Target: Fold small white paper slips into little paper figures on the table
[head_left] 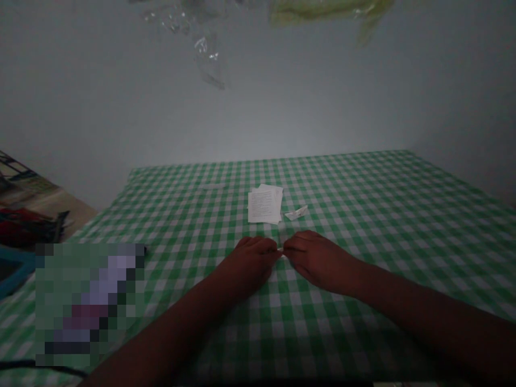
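Observation:
My left hand (256, 258) and my right hand (312, 258) meet low over the middle of the table, fingers pinched together. Between their fingertips shows a small bit of white folded paper (281, 252); the fingers hide most of it, so its shape cannot be made out. Just beyond the hands lies a loose stack of printed paper sheets (263, 207), slightly fanned. Right of the stack sits a small folded paper boat (297, 213), close above my right hand and not touched by it.
A green and white checked cloth (363, 215) covers the table, which reaches a pale wall (258, 118). At left lies a blurred-out flat object (97, 298), with a black cable (40, 366) near the front edge. A faint clear strip (213, 186) lies farther back.

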Action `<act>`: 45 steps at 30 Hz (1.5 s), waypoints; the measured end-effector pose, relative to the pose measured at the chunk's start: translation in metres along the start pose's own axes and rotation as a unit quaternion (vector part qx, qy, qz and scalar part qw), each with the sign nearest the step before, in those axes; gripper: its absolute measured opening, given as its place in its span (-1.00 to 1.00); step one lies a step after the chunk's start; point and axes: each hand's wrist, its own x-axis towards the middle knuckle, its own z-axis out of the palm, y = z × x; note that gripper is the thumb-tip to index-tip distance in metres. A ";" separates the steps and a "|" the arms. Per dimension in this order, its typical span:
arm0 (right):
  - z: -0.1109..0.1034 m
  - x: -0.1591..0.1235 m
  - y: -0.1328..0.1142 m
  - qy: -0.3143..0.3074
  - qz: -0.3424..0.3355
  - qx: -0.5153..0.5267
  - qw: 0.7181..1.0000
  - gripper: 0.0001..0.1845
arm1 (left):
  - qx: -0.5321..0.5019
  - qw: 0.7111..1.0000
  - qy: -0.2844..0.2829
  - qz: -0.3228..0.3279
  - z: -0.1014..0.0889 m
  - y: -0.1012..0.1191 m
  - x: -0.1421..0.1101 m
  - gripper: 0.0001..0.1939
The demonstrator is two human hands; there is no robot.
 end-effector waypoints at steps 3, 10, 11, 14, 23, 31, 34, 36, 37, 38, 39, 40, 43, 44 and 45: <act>0.000 -0.002 -0.002 -0.009 -0.001 -0.020 1.000 -0.73 | 0.023 1.000 -0.019 0.000 -0.006 0.007 -0.001 -0.68; -0.002 -0.009 -0.011 -0.034 0.005 -0.081 0.996 -0.68 | 0.047 0.998 -0.027 -0.039 -0.011 0.022 -0.009 -0.63; -0.002 -0.009 -0.012 -0.037 0.009 -0.088 0.995 -0.69 | 0.050 0.997 -0.026 -0.044 -0.011 0.024 -0.010 -0.62; -0.001 -0.008 -0.015 -0.041 0.018 -0.102 0.994 -0.69 | 0.061 0.996 -0.020 -0.060 -0.011 0.028 -0.011 -0.61; -0.004 -0.010 -0.013 -0.031 0.034 -0.113 0.993 -0.74 | 0.106 0.988 -0.013 -0.112 -0.021 0.021 -0.020 -0.70; -0.006 -0.009 -0.014 -0.026 0.025 -0.095 0.995 -0.68 | 0.068 0.996 -0.020 -0.062 -0.020 0.023 -0.015 -0.73; -0.004 -0.011 -0.013 -0.021 0.027 -0.087 0.996 -0.62 | 0.036 0.998 -0.046 -0.033 -0.016 0.024 -0.010 -0.80; -0.001 -0.013 -0.013 -0.021 0.031 -0.091 0.995 -0.56 | 0.027 0.997 -0.057 -0.034 -0.014 0.024 -0.008 -0.82; 0.001 -0.013 -0.014 -0.022 0.033 -0.093 0.995 -0.54 | 0.024 0.997 -0.058 -0.039 -0.013 0.024 -0.007 -0.83; 0.002 -0.014 -0.015 -0.024 0.035 -0.096 0.995 -0.52 | 0.023 0.997 -0.055 -0.045 -0.013 0.025 -0.007 -0.81; 0.003 -0.014 -0.016 -0.027 0.038 -0.098 0.994 -0.51 | 0.022 0.997 -0.050 -0.051 -0.012 0.026 -0.008 -0.78; 0.005 -0.014 -0.017 -0.031 0.041 -0.100 0.994 -0.52 | 0.023 0.997 -0.046 -0.056 -0.011 0.028 -0.009 -0.74; 0.008 -0.014 -0.021 -0.038 0.055 -0.112 0.991 -0.57 | 0.032 0.997 -0.047 -0.061 -0.006 0.037 -0.011 -0.53; 0.008 -0.013 -0.023 -0.039 0.058 -0.117 0.991 -0.58 | 0.037 0.996 -0.048 -0.071 -0.004 0.040 -0.011 -0.51; 0.008 -0.013 -0.024 -0.039 0.061 -0.121 0.990 -0.59 | 0.043 0.994 -0.049 -0.083 -0.002 0.043 -0.012 -0.50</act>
